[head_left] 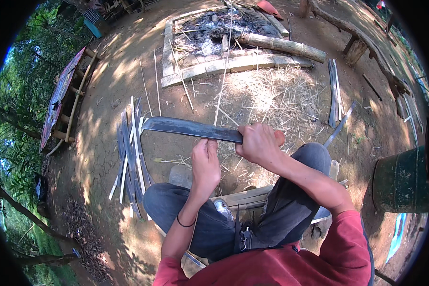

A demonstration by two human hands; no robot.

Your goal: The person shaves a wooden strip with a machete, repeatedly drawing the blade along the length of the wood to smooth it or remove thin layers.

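Observation:
My right hand (pixel 259 145) is wrapped around the handle of a machete, near the blade. The orange-brown handle end (pixel 280 137) sticks out past the fist. The long dark machete blade (pixel 188 127) lies crosswise before me, its tip to the left. Just below the blade, my left hand (pixel 206 162) is closed in a pinch on a thin bamboo strip (pixel 222 88). This strip runs away from me past the far side of the blade, toward the fire pit. Where blade and strip cross, the contact is hidden.
Dark and pale bamboo slats (pixel 128 157) lie in a pile at my left, with more slats (pixel 335 93) at the right. Shavings (pixel 281 95) cover the ground ahead. Beyond is a block-edged fire pit (pixel 193 71) with a bamboo pole (pixel 286 45). A green drum (pixel 399 181) stands right.

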